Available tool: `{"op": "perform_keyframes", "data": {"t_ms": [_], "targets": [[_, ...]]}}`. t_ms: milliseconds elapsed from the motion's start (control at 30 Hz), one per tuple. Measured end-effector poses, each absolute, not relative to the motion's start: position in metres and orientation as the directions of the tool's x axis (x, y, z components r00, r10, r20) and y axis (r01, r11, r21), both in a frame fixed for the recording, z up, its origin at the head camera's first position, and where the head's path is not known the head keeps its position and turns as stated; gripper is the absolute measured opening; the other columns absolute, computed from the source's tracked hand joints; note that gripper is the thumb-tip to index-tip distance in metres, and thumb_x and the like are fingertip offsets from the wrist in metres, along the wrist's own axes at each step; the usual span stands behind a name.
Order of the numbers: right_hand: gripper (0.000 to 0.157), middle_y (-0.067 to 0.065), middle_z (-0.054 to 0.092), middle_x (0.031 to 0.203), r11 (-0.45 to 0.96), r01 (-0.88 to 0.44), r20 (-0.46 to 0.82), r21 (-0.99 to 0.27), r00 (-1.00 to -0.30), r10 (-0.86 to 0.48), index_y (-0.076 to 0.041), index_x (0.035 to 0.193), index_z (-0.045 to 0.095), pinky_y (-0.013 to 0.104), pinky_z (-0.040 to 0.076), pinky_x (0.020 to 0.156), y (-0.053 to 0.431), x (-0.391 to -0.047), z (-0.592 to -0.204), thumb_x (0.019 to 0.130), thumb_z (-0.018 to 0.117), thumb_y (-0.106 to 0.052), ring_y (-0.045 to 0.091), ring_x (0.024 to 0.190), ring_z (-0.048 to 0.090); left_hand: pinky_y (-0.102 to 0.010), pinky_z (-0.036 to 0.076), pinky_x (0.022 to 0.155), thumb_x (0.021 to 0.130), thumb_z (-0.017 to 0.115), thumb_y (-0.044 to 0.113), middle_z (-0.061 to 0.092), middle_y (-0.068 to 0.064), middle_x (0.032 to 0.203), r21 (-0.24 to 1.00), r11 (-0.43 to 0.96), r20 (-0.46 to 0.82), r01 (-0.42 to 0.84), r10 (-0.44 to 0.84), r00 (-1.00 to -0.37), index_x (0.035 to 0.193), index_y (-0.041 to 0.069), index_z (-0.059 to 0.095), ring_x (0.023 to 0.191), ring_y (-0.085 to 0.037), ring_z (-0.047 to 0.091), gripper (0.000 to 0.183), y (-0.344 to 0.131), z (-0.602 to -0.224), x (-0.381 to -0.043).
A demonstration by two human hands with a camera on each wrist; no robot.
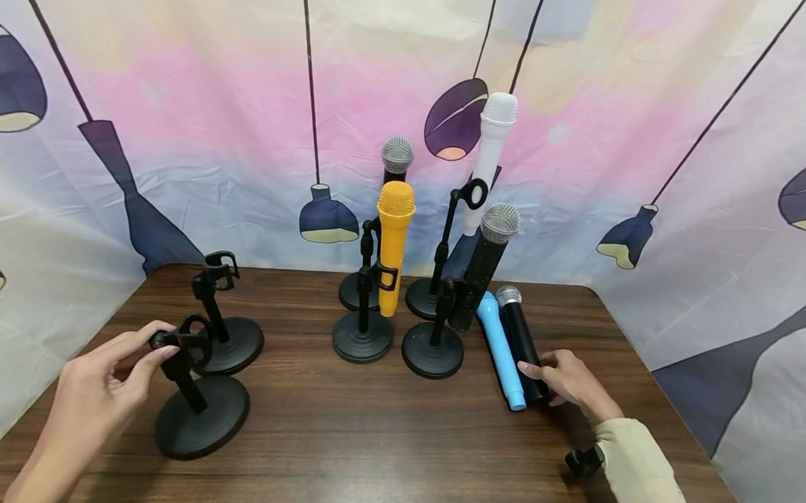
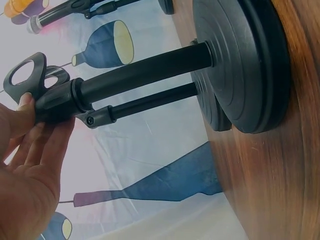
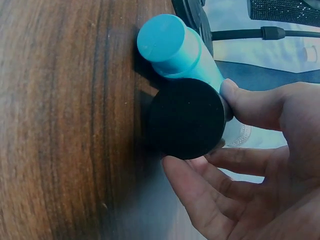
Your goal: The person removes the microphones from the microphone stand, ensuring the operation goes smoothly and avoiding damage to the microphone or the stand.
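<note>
At the left of the table, my left hand (image 1: 103,388) pinches the neck of a black microphone stand (image 1: 200,415) just below its clip. The stand's round base is seen in the left wrist view, close over the wood. Right behind it is a second black stand (image 1: 237,342) with a bare clip. On the right side, my right hand (image 1: 569,382) holds the lower end of a black microphone (image 1: 519,335) between thumb and fingers. That microphone lies beside a light blue microphone (image 1: 502,353), its silver grille pointing to the back.
In the middle stand several black stands: a yellow microphone (image 1: 393,243) and a sparkly black one (image 1: 483,274) in front, a white one (image 1: 491,150) and another silver-headed microphone (image 1: 396,157) behind. A patterned cloth (image 1: 246,125) hangs past the table's back edge.
</note>
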State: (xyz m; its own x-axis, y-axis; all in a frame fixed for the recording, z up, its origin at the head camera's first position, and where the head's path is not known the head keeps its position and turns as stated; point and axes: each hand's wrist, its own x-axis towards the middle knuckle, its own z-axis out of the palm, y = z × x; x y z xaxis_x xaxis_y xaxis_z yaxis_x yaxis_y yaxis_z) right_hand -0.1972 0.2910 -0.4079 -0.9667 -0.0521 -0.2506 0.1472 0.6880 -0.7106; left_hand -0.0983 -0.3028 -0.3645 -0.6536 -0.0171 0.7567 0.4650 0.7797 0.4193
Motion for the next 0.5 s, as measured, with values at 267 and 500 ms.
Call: {"op": "perform_keyframes", "data": {"t_ms": [267, 500], "targets": [[0.068, 0.031, 0.06, 0.118, 0.687, 0.147, -0.249, -0.711, -0.967, -0.052, 0.019, 0.133, 0.051, 0.042, 0.061, 0.067, 0.292, -0.2, -0.414, 0.1, 0.066, -0.039, 0.03, 0.09, 0.068, -0.01, 0.035, 0.053, 0.084, 0.078, -0.007, 0.058, 0.037, 0.099, 0.472, 0.781, 0.717, 0.409, -0.07, -0.694, 0.114, 0.006, 0.077, 0.066, 0.016, 0.05, 0.032, -0.311, -0.364, -0.112], [0.066, 0.031, 0.06, 0.119, 0.7, 0.139, -0.245, -0.701, -0.968, -0.053, 0.018, 0.133, 0.052, 0.043, 0.061, 0.068, 0.292, -0.201, -0.414, 0.101, 0.064, -0.038, 0.034, 0.098, 0.066, -0.013, 0.032, 0.049, 0.084, 0.078, -0.008, 0.058, 0.036, 0.099, 0.453, 0.775, 0.735, 0.44, -0.045, -0.677, 0.115, 0.007, 0.077, 0.067, 0.019, 0.05, 0.034, -0.319, -0.364, -0.126]]}}
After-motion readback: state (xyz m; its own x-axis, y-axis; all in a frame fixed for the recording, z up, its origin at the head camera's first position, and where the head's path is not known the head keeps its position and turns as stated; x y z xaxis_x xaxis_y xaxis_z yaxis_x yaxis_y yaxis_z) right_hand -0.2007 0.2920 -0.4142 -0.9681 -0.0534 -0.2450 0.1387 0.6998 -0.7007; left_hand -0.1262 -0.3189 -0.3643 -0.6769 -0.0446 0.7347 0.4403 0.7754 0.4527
